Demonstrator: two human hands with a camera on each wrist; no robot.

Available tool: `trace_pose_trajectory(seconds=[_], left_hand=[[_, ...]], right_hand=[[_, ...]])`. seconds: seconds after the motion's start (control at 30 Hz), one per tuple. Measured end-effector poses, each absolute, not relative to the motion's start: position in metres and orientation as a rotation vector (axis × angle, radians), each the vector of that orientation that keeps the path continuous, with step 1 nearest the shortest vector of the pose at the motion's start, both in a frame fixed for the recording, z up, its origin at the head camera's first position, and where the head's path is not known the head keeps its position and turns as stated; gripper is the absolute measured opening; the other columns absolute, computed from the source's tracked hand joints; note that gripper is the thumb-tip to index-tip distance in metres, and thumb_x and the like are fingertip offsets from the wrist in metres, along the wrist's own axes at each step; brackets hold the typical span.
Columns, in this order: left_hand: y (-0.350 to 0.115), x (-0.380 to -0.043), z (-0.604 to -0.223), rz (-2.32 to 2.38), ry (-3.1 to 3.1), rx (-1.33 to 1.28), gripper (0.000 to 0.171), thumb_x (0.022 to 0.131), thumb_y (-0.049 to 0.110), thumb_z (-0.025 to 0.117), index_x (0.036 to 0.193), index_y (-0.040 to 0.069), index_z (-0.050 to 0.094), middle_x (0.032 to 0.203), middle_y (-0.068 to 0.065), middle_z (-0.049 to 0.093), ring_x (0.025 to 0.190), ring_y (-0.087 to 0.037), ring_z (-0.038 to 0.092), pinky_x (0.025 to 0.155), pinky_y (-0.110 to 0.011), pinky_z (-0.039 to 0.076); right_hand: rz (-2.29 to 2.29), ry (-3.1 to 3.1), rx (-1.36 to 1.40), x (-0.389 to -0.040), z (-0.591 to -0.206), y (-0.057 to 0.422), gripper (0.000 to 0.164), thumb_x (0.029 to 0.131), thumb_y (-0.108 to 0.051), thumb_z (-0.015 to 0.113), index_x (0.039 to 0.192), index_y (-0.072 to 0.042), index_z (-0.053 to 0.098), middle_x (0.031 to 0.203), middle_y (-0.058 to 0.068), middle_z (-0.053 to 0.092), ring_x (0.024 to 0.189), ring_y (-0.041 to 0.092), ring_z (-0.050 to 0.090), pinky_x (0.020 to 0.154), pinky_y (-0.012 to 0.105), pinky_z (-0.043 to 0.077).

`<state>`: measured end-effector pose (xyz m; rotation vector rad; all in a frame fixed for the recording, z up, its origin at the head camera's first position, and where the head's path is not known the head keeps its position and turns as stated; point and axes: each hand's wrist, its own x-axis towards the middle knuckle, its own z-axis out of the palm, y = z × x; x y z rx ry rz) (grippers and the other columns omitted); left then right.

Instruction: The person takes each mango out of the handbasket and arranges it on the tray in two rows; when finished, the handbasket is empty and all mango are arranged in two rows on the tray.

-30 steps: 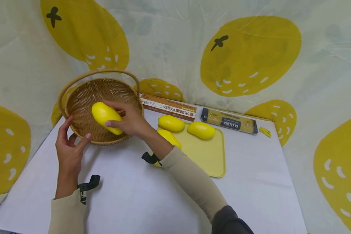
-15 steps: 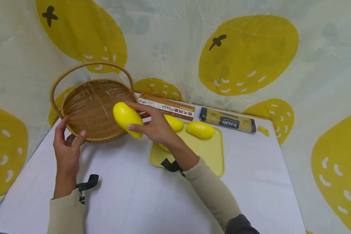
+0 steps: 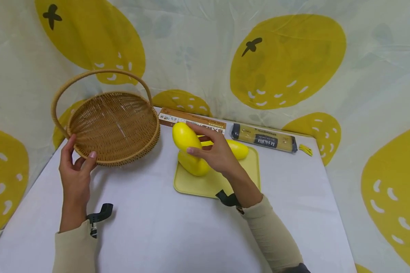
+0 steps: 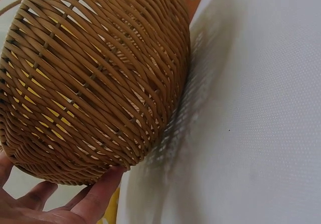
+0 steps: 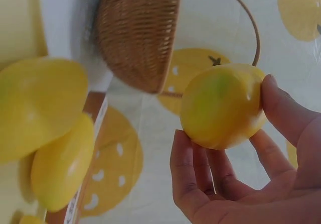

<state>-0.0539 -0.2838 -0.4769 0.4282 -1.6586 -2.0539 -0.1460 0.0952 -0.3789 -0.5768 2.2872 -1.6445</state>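
In the head view my left hand grips the near left rim of a brown wicker basket. The basket tilts its inside toward me and casts a shadow on the white table; nothing lies in it. Its woven outer wall fills much of the left wrist view, thumb and fingers at the edge. My right hand holds a yellow mango between thumb and fingertips, over the left part of a pale yellow tray. Below it on the tray lies another mango, partly covered; a further mango sits right of it.
Along the back of the table lie a brown pasta box, partly hidden by the right hand and mango, and a spaghetti packet. A small yellow item lies at right. A fruit-print cloth hangs behind.
My right hand has carried the mango out from over the basket, rightward to above the tray. The left hand keeps its hold on the basket, which has shifted slightly left in view.
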Motion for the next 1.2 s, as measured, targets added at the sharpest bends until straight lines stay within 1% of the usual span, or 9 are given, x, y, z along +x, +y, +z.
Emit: trace_pose_trajectory(seconds=[0.1,0.33,0.57,0.67,0.83,0.97,1.07,1.13,1.2], left_hand=[[-0.284,-0.054,-0.477,-2.055,-1.663,0.42,0.076,0.098,-0.003,0.071,0.162,0.026,0.043,0.175,0.006,0.027,0.132,-0.027,0.056,0.089,-0.018,0.062],[-0.283,-0.053,-0.475,-2.047,-1.682,0.413,0.075,0.099,0.0,0.07,0.163,0.029,0.042,0.174,0.007,0.026,0.138,-0.029,0.051,0.09,-0.017,0.061],[-0.283,-0.052,-0.474,-2.022,-1.721,0.44,0.073,0.102,0.002,0.067,0.163,0.031,0.04,0.175,0.009,0.026,0.144,-0.031,0.046,0.091,-0.014,0.059],[-0.282,-0.053,-0.474,-2.008,-1.74,0.457,0.073,0.102,0.003,0.067,0.163,0.033,0.04,0.175,0.01,0.026,0.147,-0.033,0.043,0.091,-0.01,0.057],[-0.281,-0.053,-0.475,-1.971,-1.793,0.481,0.075,0.103,0.003,0.066,0.164,0.036,0.038,0.175,0.01,0.026,0.151,-0.035,0.038,0.088,-0.006,0.056],[-0.281,-0.054,-0.474,-1.9,-1.873,0.507,0.075,0.104,0.005,0.065,0.164,0.037,0.037,0.175,0.011,0.026,0.153,-0.035,0.036,0.089,-0.006,0.055],[-0.28,-0.054,-0.472,-1.82,-1.966,0.577,0.074,0.105,0.01,0.063,0.165,0.041,0.033,0.175,0.014,0.025,0.155,-0.032,0.035,0.103,-0.013,0.054],[-0.279,-0.052,-0.47,-1.755,-2.031,0.63,0.073,0.107,0.015,0.063,0.165,0.044,0.03,0.175,0.017,0.022,0.158,-0.03,0.032,0.116,-0.024,0.05],[-0.277,-0.05,-0.468,-1.684,-2.083,0.651,0.073,0.107,0.019,0.063,0.166,0.045,0.028,0.175,0.018,0.019,0.161,-0.027,0.029,0.125,-0.039,0.044]], right_hand=[[-1.626,2.318,-0.539,-0.145,-0.383,0.112,0.066,0.094,-0.019,0.082,0.151,-0.042,0.058,0.146,-0.006,0.065,0.122,0.031,0.062,0.101,0.05,0.06],[-1.557,2.39,-0.432,-0.141,-0.393,0.146,0.067,0.094,-0.02,0.083,0.152,-0.043,0.057,0.147,-0.003,0.063,0.121,0.034,0.064,0.102,0.048,0.061],[-1.502,2.462,-0.367,-0.138,-0.407,0.175,0.068,0.093,-0.017,0.084,0.152,-0.04,0.059,0.149,0.0,0.064,0.117,0.033,0.066,0.093,0.038,0.063],[-1.462,2.484,-0.325,-0.137,-0.414,0.186,0.068,0.092,-0.016,0.084,0.151,-0.039,0.059,0.151,0.0,0.063,0.12,0.033,0.065,0.096,0.041,0.062],[-1.36,2.52,-0.275,-0.136,-0.43,0.204,0.069,0.092,-0.015,0.084,0.152,-0.037,0.059,0.154,0.004,0.061,0.132,0.032,0.056,0.108,0.053,0.053],[-1.29,2.542,-0.224,-0.133,-0.441,0.212,0.067,0.092,-0.016,0.084,0.151,-0.037,0.06,0.154,0.006,0.059,0.135,0.033,0.054,0.111,0.056,0.052],[-1.257,2.544,-0.2,-0.131,-0.448,0.215,0.066,0.092,-0.016,0.085,0.15,-0.037,0.061,0.154,0.006,0.058,0.137,0.033,0.054,0.111,0.056,0.052],[-1.235,2.549,-0.208,-0.13,-0.452,0.217,0.066,0.092,-0.016,0.085,0.151,-0.036,0.061,0.155,0.007,0.058,0.138,0.034,0.053,0.111,0.056,0.052],[-1.213,2.563,-0.231,-0.129,-0.456,0.218,0.066,0.092,-0.016,0.084,0.151,-0.034,0.06,0.156,0.007,0.058,0.139,0.034,0.054,0.111,0.057,0.052]])
